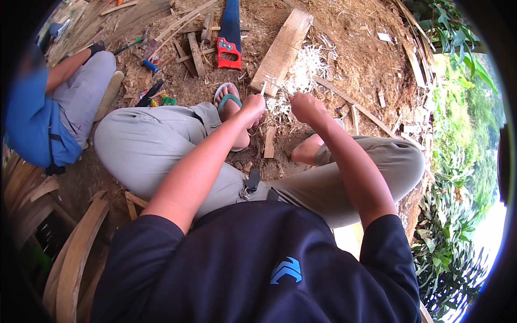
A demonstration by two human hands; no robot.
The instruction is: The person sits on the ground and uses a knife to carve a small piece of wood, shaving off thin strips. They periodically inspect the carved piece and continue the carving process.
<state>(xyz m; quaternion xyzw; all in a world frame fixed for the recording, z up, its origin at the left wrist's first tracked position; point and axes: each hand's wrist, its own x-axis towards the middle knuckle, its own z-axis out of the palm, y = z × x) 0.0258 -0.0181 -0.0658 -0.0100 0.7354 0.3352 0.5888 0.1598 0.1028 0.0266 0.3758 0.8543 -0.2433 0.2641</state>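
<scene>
My left hand (pixel 254 109) is closed round a thin pale wooden stick (pixel 263 88), whose end pokes up from the fist. Just to the right, my right hand (pixel 308 109) is also closed. A thin, narrow piece reaches leftward from it toward the stick; I cannot make out what it is. Both hands are held between my knees, at the near end of a wooden board (pixel 284 47) lying on the ground. Curly pale wood shavings (pixel 306 69) are heaped beside the board and below the hands.
A handsaw (pixel 230 53) with a red handle lies left of the board. Wood offcuts (pixel 196 54) and a blue-handled tool (pixel 150 65) are scattered nearby. At the left another person (pixel 40 118) in blue sits close. Green plants (pixel 449 226) line the right side.
</scene>
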